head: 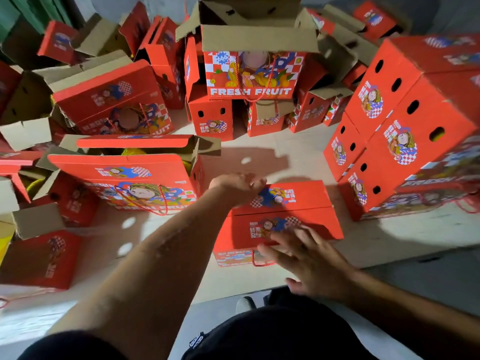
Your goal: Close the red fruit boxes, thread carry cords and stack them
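Observation:
A closed red fruit box [306, 216] lies on the floor right in front of me, its two lid flaps meeting along the top. A red carry cord [255, 262] loops out of its near side. My left hand [240, 184] reaches over the box's far left corner, fingers bent down at the lid edge; blur hides whether they hold it. My right hand [304, 258] hovers with fingers spread over the near lid flap, at or just above its edge.
A stack of closed red boxes [405, 131] stands at the right. Open boxes with raised flaps [124, 175] crowd the left and back, one tall open box [255, 71] in the middle rear. Pale floor [272, 154] lies between them.

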### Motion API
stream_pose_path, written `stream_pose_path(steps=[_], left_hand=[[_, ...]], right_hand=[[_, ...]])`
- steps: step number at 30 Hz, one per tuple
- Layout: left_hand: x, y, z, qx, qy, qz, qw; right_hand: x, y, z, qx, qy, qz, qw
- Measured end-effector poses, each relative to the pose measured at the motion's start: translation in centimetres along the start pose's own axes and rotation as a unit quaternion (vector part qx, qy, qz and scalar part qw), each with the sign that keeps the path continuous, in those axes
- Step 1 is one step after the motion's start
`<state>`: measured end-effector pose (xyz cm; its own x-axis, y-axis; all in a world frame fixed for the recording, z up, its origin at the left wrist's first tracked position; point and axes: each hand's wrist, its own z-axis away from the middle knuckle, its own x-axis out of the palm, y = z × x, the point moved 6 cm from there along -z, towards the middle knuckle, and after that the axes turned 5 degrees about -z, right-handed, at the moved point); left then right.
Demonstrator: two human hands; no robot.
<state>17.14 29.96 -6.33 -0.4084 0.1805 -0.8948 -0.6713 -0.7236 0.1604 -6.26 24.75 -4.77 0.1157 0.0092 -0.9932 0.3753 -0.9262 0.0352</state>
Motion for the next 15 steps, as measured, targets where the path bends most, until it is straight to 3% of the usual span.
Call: stream_pose_path(steps=[3,5,9,13,15], left_hand=[[0.4,-0.2,-0.7,-0.024,-0.079,0.019,0.996],[0.1,-0.3,-0.6,-0.062,-0.070,0.089,0.992],[-1.4,0.5,-0.1,-0.003,-0.019,0.234,0.972],[-3.9,2.0,2.0,0.031,0.090,0.465,0.880],[-5.2,3.7,3.8,0.063,0.090,0.548,0.829]], right_hand=[[0.2,2.4,1.6,0.086,0.048,0.062,0.993],[0.0,3.7,1.7,0.131,0.069,0.053,0.988],[0.3,4.9,2.9,0.127,0.076,-0.005,0.989],[-1.7,5.4,1.8,0.135,0.167,-0.132,0.968],[-2.9,5.5,1.1,0.211,0.218,-0.284,0.910]])
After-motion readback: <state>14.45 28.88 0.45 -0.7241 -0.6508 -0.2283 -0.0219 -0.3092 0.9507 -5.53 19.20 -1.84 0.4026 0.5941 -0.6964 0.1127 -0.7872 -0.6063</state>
